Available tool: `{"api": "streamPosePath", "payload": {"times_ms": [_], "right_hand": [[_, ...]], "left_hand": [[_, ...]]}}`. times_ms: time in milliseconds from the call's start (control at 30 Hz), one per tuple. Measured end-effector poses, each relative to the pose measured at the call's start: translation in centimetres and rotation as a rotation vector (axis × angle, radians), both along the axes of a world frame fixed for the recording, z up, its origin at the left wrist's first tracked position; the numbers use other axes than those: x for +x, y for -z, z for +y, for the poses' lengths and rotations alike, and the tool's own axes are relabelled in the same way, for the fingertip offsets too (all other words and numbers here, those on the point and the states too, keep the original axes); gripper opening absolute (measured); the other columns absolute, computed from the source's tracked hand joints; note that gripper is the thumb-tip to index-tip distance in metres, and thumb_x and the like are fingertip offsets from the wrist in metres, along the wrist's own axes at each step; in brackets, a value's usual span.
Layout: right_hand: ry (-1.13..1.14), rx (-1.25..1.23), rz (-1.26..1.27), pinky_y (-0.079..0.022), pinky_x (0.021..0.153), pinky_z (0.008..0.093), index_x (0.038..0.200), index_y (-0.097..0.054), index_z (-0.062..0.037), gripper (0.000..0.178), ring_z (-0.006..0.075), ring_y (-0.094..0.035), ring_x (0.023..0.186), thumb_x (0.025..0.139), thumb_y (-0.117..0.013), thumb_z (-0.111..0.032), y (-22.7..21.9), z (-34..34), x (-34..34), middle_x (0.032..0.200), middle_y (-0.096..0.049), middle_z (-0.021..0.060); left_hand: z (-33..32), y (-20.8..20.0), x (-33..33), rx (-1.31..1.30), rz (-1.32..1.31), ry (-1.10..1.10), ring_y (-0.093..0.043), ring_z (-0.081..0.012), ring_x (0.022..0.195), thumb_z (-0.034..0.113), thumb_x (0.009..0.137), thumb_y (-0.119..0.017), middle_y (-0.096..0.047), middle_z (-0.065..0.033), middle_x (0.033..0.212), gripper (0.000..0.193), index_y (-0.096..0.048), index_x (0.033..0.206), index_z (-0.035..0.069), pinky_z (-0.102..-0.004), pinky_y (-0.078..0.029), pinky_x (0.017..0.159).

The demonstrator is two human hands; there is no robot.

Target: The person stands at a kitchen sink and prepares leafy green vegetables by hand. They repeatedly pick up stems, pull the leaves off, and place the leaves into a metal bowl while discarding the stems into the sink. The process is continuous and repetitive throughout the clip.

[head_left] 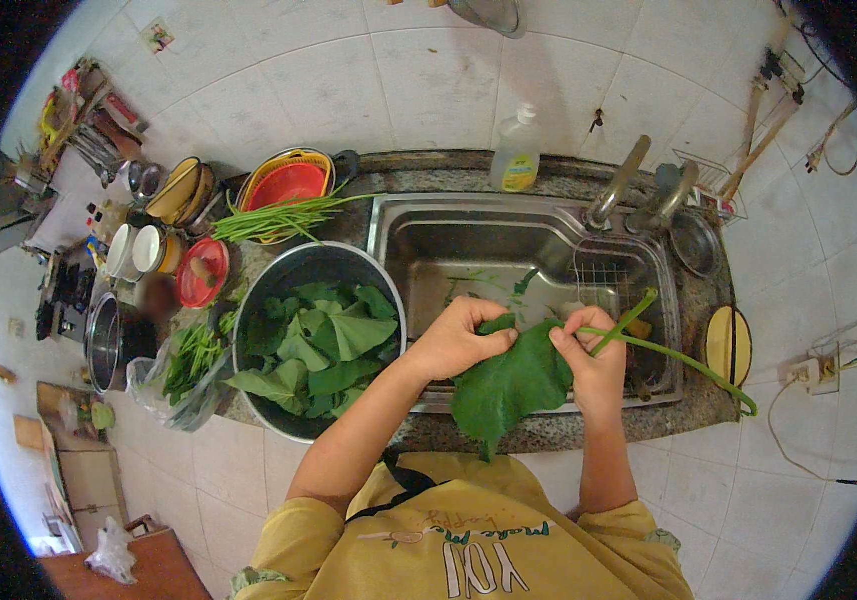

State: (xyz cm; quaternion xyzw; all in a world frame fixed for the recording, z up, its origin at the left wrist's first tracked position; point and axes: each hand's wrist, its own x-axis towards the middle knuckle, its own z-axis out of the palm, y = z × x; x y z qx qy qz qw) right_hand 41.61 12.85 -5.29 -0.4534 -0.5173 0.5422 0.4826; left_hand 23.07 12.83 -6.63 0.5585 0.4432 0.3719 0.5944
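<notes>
A large green leaf point(514, 385) hangs between my hands over the front rim of the steel sink point(429, 265). My left hand point(464, 338) is closed, thumb against fingers, on the leaf's upper left edge. At the leaf's stalk end, my right hand point(594, 362) is pinched shut. Long green stalks point(684, 355) stick out from it to the right. Small green scraps point(526, 282) lie in the sink beyond my hands. Left of the sink stands a big metal pot point(401, 330) filled with similar leaves point(329, 340), beside my left forearm.
Trimmed green stems point(279, 217) lie across a red and yellow basket point(294, 183) behind the pot. A plastic bag of greens point(189, 370) sits at its left. A soap bottle point(517, 150) and two taps point(619, 180) stand along the sink's back edge. A wire rack point(599, 275) is in the sink.
</notes>
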Motion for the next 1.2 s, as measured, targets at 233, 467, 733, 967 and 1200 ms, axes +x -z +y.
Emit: {"api": "streamPosePath", "payload": {"times_ms": [233,467,733,967,1200], "right_hand": [[0.001,0.045,-0.046,-0.037,0.059,0.0192,0.075,-0.049,-0.0061,0.015,0.0060,-0.046,0.064,0.073,-0.063,-0.003,0.4,0.1,0.1,0.070,-0.048,-0.0026],[0.029,0.007,0.038,-0.038,0.059,0.0198,0.075,-0.049,-0.0063,0.016,0.0066,-0.046,0.065,0.072,-0.063,-0.002,-0.8,0.2,0.1,0.070,-0.047,-0.0020],[-0.004,0.022,0.027,-0.036,0.057,0.0194,0.074,-0.048,-0.0071,0.017,0.0058,-0.044,0.063,0.071,-0.064,-0.002,-1.9,0.0,0.2,0.069,-0.046,-0.0034],[-0.002,0.076,0.001,-0.037,0.061,0.0199,0.075,-0.048,-0.0063,0.016,0.0071,-0.045,0.065,0.072,-0.063,-0.002,-1.0,0.0,-0.1,0.071,-0.047,-0.0023],[-0.025,0.001,-0.012,-0.039,0.064,0.0210,0.076,-0.048,-0.0056,0.016,0.0077,-0.047,0.070,0.072,-0.063,-0.002,-1.0,0.1,0.1,0.072,-0.047,-0.0013]], "left_hand": [[-0.1,-0.8,-0.6,-0.006,0.023,0.071,-0.052,-0.0074,0.071,0.011,0.076,-0.056,-0.060,-0.0005,0.074,0.017,-0.060,0.086,-0.002,-0.0235,-0.043,0.068],[-0.3,0.5,-1.3,-0.136,-0.275,0.089,-0.057,-0.0103,0.077,0.006,0.078,-0.057,-0.063,-0.0040,0.084,0.017,-0.061,0.093,-0.002,-0.0250,-0.046,0.070],[-0.3,1.0,-1.4,-0.166,-0.536,0.126,-0.058,-0.0106,0.073,0.008,0.074,-0.063,-0.063,-0.0052,0.083,0.019,-0.062,0.090,-0.003,-0.0248,-0.047,0.067],[-0.1,-0.2,-0.9,-0.202,-0.452,0.065,-0.055,-0.0069,0.066,0.009,0.075,-0.063,-0.062,-0.0018,0.076,0.014,-0.063,0.084,-0.002,-0.0213,-0.045,0.060],[0.1,0.0,-0.7,-0.148,-0.280,0.004,-0.056,-0.0090,0.071,0.008,0.071,-0.064,-0.062,-0.0018,0.078,0.016,-0.063,0.085,0.000,-0.0238,-0.044,0.068]]}}
